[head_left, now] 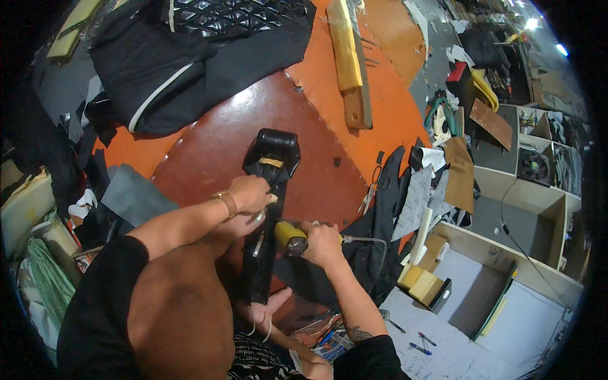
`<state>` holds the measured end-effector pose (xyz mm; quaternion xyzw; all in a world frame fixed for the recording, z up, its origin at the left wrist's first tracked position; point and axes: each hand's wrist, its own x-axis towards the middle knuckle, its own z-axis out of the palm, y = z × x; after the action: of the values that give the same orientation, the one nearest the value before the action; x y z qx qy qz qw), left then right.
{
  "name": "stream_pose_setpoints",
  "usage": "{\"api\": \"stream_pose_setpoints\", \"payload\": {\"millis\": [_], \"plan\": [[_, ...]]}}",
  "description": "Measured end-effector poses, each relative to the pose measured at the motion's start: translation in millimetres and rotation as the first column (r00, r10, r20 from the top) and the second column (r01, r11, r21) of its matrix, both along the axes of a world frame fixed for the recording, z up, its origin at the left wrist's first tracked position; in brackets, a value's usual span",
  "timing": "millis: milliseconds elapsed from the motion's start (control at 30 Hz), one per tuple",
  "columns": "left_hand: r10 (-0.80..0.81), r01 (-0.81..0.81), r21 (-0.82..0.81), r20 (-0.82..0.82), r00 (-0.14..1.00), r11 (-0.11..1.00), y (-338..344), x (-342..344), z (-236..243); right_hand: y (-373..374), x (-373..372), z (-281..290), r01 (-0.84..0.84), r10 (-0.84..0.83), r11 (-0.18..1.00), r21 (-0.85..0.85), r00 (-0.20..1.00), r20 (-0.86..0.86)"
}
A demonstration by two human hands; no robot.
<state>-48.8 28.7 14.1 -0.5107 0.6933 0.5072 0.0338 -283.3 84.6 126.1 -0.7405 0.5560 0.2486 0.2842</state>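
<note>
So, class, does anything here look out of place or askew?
Yes: along the orange surface's right edge, scraps lie in an untidy, overlapping heap. Beyond, a brown panel sits crooked against the shelving's straight edges.

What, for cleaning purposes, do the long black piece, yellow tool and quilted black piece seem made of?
Long black piece: glossy leather or vinyl, apparently, given highlights on its broad end.
Yellow tool: perhaps painted metal or plastic; its opaque casing fits either.
Quilted black piece: probably shiny leather or vinyl, from its bright puckers.

Black sleeves [101, 310] are worn with a brown left wristband [227, 203] and a dark forearm tattoo [360, 333]
</note>
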Motion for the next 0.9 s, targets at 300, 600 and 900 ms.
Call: {"api": "stream_pose_setpoints", "payload": {"millis": [300,600,900], "plan": [[0.02,-0.021,-0.021,-0.027,0.999,1.0,-4,6,-12,-32,15,-3,-0.028,0.024,0.999,-0.043,0.995,-0.093],[0.001,0.0,0.097,-0.01,1.0,0.995,-11,11,10,-52,23,-2,-0.009,0.003,0.998,-0.055,0.994,-0.107],[-0.019,0.02,0.084,-0.012,1.0,0.996,-7,11,-8,-60,29,-4,0.05,-0.059,0.991,-0.121,0.996,-0.072]]}}
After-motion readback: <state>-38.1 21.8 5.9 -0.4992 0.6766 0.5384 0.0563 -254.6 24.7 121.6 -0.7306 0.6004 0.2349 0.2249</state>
